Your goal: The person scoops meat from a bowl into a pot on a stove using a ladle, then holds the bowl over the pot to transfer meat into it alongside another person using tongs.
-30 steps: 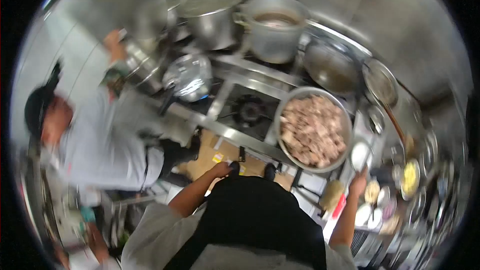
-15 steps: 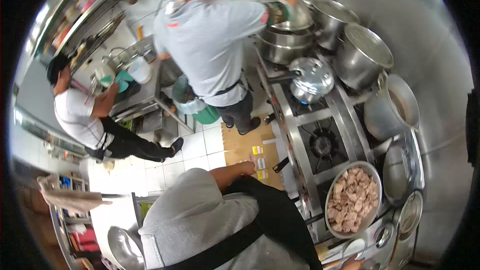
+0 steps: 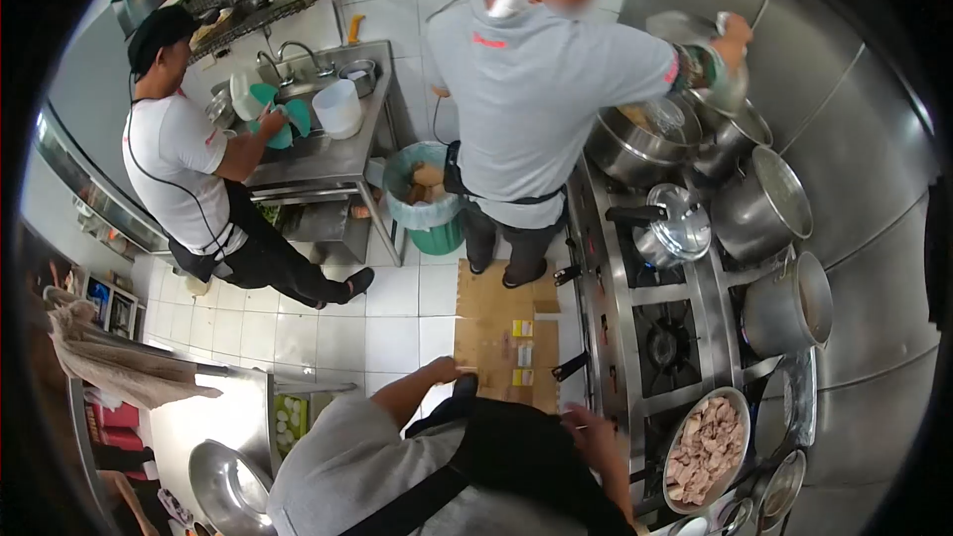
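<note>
My left hand is beside the dark apron, over the floor. Its fingers are small and partly hidden, so its grip cannot be told. On the other side of the apron, my right hand hangs near the stove's front edge, fingers loosely bent and apart, holding nothing I can see. To its right, a wide pan of cut meat pieces rests on the stove. A pressure cooker stands on a farther burner.
A co-worker in a grey shirt lifts a lid over a large pot. Another person handles green items at the sink. Cardboard covers floor tiles near a green bin. A metal bowl sits at lower left.
My right hand has moved up and left from the stove's near end to beside the apron. My view has shifted. The co-worker's lid is now raised, exposing the pot's contents.
</note>
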Motion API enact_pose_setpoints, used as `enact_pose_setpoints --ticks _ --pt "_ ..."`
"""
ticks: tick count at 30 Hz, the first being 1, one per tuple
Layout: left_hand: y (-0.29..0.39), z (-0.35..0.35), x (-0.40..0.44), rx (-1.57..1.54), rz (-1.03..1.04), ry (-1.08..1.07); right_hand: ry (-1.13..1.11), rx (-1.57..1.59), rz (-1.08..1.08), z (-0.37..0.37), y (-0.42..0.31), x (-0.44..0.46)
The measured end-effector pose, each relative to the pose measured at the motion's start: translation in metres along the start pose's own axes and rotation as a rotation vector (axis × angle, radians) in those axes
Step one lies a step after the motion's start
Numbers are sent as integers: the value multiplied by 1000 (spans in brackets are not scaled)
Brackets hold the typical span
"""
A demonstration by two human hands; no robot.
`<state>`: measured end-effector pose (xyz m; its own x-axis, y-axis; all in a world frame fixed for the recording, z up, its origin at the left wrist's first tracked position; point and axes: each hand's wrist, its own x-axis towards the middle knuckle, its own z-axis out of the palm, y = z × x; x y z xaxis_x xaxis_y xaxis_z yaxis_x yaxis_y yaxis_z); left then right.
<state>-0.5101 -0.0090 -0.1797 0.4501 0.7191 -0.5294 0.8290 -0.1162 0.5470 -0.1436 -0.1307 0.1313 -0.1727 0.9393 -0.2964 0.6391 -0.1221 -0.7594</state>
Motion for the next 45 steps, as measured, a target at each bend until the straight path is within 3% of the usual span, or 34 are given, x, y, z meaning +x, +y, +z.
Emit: enact_pose_setpoints --ticks 2,4,7,10,12,13,14,15,18,19,21,22,23,25,29,31,35,36,38,42,44,45 --pt "-73 39 -15 32 -122 108 -37 -17 -59 35 4 19" --pt "-75 17 -63 -140 -434 -97 -84 -34 26 29 -38 20" --pt "-112 45 -97 -203 -509 42 -158 -27 89 38 -29 13" --pt "-120 57 -111 -520 -659 -55 -229 -170 -20 32 -25 17" --pt "-123 85 -106 -808 -615 56 -289 -176 -138 33 -19 25" --pt "-114 85 -114 -591 -321 116 -330 -216 -158 33 -20 31" --pt "-94 87 -113 -1013 -461 238 -369 -255 -180 35 -23 40" --pt "-46 68 -137 -1079 -430 481 -409 -292 -201 37 -26 48" --pt "10 63 -144 -1272 -159 730 -442 -371 -360 54 -25 69" --pt "45 37 -164 -1192 -131 759 -449 -334 -441 58 -28 72" --pt "92 -3 -193 -958 121 947 -488 -253 -451 75 -21 80" --pt "120 -37 -227 -1045 62 752 -534 -219 -456 86 -20 80" --pt "160 -71 -270 -1035 119 809 -610 -218 -410 96 -30 76" --pt "224 -113 -343 -970 404 990 -746 -215 -408 124 -12 77" --pt "317 -153 -449 -199 793 1310 -871 -352 -509 164 5 62" --pt "354 -158 -495 -59 804 1244 -923 -387 -485 173 17 54" --pt "379 -149 -538 133 860 1188 -963 -415 -380 170 60 39" --pt "379 -145 -545 164 863 1173 -964 -409 -355 163 20 14" --pt "376 -139 -560 209 867 1158 -960 -409 -318 173 53 15" --pt "364 -126 -582 238 886 1159 -927 -519 -378 184 97 24" --pt "357 -120 -592 232 880 1182 -996 -526 -417 227 118 36" --pt "356 -118 -597 223 882 1193 -1028 -447 -390 216 30 -4"
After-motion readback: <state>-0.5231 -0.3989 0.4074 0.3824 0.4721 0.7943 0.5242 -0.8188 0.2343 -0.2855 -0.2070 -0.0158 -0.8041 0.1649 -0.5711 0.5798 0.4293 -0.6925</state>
